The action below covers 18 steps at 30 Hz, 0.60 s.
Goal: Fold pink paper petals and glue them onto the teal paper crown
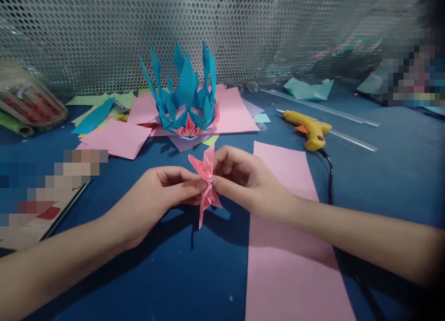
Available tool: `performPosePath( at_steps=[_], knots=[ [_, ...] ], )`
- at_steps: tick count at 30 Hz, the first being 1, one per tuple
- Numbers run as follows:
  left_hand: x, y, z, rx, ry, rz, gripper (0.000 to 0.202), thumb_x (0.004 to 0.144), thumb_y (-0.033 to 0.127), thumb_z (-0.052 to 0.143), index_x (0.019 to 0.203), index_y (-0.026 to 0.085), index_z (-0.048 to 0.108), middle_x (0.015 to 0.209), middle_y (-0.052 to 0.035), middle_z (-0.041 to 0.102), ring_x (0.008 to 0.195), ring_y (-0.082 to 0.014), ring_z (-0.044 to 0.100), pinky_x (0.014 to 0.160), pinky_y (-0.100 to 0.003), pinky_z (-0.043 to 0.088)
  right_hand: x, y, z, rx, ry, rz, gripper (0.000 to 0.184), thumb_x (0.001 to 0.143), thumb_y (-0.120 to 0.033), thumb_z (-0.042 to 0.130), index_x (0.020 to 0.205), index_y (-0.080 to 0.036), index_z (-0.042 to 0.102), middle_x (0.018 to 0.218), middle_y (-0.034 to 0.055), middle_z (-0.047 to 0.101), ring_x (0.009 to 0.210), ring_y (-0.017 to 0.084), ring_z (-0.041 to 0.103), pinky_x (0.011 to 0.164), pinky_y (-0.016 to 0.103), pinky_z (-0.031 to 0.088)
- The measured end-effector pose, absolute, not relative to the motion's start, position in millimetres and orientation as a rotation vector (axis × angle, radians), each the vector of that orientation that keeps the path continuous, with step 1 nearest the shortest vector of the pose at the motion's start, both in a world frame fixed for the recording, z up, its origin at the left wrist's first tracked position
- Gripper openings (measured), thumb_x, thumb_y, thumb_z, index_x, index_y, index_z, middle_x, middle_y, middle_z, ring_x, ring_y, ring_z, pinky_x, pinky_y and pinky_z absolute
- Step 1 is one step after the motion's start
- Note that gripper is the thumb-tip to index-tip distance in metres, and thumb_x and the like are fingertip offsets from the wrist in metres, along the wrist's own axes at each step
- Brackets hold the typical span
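Between my two hands, above the blue table, is a folded pink paper piece with pointed flaps spread up and down. My left hand pinches its left side between thumb and fingers. From the right, my right hand grips the same piece near its centre with thumb and forefinger, the other fingers curled. Behind the hands stands a blue folded-paper crown with tall pointed tips and a pink folded piece at its front.
A long pink paper sheet lies under my right forearm. The yellow glue gun rests at right with its black cord; clear glue sticks are beside it. Pink sheets, a jar and perforated metal stand behind.
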<state>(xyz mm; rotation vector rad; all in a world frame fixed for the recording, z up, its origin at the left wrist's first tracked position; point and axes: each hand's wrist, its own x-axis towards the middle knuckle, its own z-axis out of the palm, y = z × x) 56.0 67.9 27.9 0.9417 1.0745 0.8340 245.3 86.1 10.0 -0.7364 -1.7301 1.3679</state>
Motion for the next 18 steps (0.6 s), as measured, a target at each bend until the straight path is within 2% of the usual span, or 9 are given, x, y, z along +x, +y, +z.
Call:
performPosePath(
  at_steps=[3,6,7,10,12,14,16,18],
  knots=[
    [57.9,68.1,29.0,0.912,1.046,0.851,0.01,0.076,0.019,0.08,0.067,0.019,0.078,0.073,0.0004,0.079,0.073,-0.0108,0.071,0.071,-0.015,0.056,251.9,95.1,25.0,-0.937,-1.851,1.023,0.013,0.084,-0.028,0.068,0.089,-0.019,0.061,0.077,-0.001,0.061,0.062,0.011,0.054,0.057,0.024,0.045],
    [59.6,67.3,30.0,0.868,1.025,0.857,0.012,0.085,0.015,0.07,0.077,0.019,0.077,0.091,-0.0016,0.082,0.088,-0.0134,0.073,0.074,-0.018,0.057,274.9,108.3,46.4,-1.352,-1.879,0.619,0.016,0.091,-0.034,0.06,0.083,-0.02,0.062,0.074,-0.0003,0.061,0.064,0.013,0.055,0.062,0.026,0.045],
    [59.8,66.7,30.3,0.856,1.015,0.855,0.014,0.086,0.014,0.068,0.077,0.02,0.077,0.091,-0.0016,0.082,0.089,-0.0138,0.074,0.074,-0.019,0.057,286.8,111.6,52.2,-1.59,-1.853,0.363,0.019,0.092,-0.035,0.058,0.08,-0.021,0.062,0.071,-0.0008,0.06,0.064,0.014,0.055,0.061,0.026,0.043],
    [59.0,64.6,31.2,0.837,0.992,0.847,0.018,0.088,0.012,0.066,0.072,0.019,0.073,0.078,0.0002,0.079,0.08,-0.0121,0.073,0.068,-0.018,0.056,330.7,116.2,59.0,-1.875,-1.701,0.056,0.027,0.089,-0.032,0.064,0.065,-0.02,0.058,0.061,0.0022,0.053,0.058,0.016,0.044,0.055,0.03,0.03],
    [58.1,63.7,31.8,0.831,0.992,0.845,0.021,0.088,0.012,0.067,0.068,0.019,0.07,0.074,0.0013,0.077,0.075,-0.0103,0.072,0.067,-0.016,0.055,361.0,118.1,54.8,-2.062,-1.641,-0.001,0.041,0.088,-0.04,0.067,0.054,-0.021,0.055,0.053,0.0038,0.046,0.052,0.016,0.035,0.053,0.032,0.022],
    [57.7,63.7,32.1,0.822,1.004,0.842,0.024,0.087,0.013,0.069,0.064,0.018,0.068,0.073,0.0018,0.076,0.076,-0.0095,0.071,0.068,-0.015,0.054,386.9,122.8,47.3,-2.216,-1.632,0.059,0.053,0.081,-0.054,0.072,0.045,-0.021,0.052,0.047,0.0045,0.043,0.048,0.015,0.033,0.052,0.032,0.021],
    [57.9,63.9,31.7,0.812,1.02,0.837,0.025,0.085,0.014,0.073,0.062,0.018,0.066,0.072,0.0025,0.075,0.077,-0.0091,0.071,0.07,-0.014,0.053,405.6,131.0,39.9,-2.32,-1.608,0.114,0.061,0.075,-0.061,0.076,0.039,-0.022,0.047,0.042,0.0037,0.038,0.048,0.015,0.035,0.053,0.033,0.021],
    [58.6,63.3,30.7,0.801,1.034,0.83,0.024,0.083,0.016,0.076,0.061,0.019,0.066,0.072,0.0028,0.075,0.079,-0.0094,0.071,0.072,-0.014,0.053,416.9,139.8,35.0,-2.352,-1.592,0.16,0.062,0.077,-0.065,0.073,0.039,-0.021,0.049,0.041,0.0039,0.039,0.048,0.015,0.039,0.052,0.032,0.022]
  ],
)
